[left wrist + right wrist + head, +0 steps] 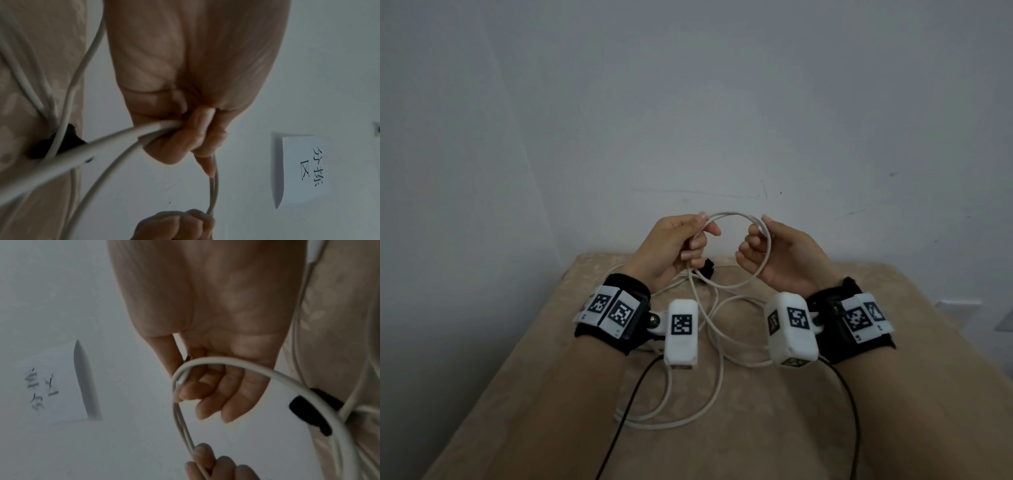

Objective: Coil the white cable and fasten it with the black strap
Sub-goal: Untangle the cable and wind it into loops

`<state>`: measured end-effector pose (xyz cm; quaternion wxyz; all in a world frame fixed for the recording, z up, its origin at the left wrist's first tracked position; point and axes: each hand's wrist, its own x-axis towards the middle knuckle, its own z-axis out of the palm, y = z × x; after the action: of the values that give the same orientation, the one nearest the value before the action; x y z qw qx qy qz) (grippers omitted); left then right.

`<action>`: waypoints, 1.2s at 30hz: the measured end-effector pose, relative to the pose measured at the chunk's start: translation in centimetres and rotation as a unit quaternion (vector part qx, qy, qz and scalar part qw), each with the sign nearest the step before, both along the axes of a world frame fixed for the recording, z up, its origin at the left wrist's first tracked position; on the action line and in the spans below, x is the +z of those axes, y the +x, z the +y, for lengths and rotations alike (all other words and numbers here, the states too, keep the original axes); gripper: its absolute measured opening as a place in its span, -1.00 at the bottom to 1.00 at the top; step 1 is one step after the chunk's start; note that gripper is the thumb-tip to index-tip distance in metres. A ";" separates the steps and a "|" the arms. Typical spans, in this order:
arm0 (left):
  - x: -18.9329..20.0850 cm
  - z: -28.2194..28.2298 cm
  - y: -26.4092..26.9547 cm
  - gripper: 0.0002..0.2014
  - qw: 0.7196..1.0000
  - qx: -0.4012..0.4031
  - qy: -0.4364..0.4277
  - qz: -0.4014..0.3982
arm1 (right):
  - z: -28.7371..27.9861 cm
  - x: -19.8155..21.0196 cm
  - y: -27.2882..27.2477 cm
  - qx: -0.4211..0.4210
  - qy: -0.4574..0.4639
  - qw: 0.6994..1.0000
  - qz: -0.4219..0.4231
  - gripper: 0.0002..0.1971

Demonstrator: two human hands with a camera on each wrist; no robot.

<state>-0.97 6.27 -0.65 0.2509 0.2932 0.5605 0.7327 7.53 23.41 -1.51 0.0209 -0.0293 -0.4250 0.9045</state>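
Observation:
The white cable (729, 216) forms a loop held up between both hands above the table's far end. My left hand (681, 245) grips the loop's left side, its fingers curled round two strands (144, 136). My right hand (763, 250) holds the loop's right side, with the cable (205, 361) running across its curled fingers (216, 395). The rest of the cable (688, 421) trails in loose bends on the table. The black strap (708, 268) lies on the table below the loop; it also shows as a dark strap (308, 415) beside the cable.
The beige patterned table (774, 428) stands against a white wall (688, 102). A paper note with handwriting (304, 168) hangs on the wall. Black leads (626, 404) run from the wrist cameras toward me.

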 end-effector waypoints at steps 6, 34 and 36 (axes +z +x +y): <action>0.4 -0.6 -0.1 -0.67 0.998 0.016 -0.020 0.059 | 0.0 0.3 0.0 -0.101 0.068 0.993 0.010 -0.67; 0.3 0.0 0.0 -0.66 0.994 0.109 0.012 -0.018 | 0.5 1.4 0.9 -0.123 0.049 0.990 0.040 -0.68; 0.3 0.1 0.1 -0.67 0.993 0.118 0.010 -0.017 | 0.3 1.5 1.1 -0.071 0.025 0.996 0.055 -0.69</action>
<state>-0.90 6.39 -0.36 0.1691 0.2148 0.5797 0.7676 8.64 23.70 -0.03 0.1092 -0.0085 -0.4425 0.8901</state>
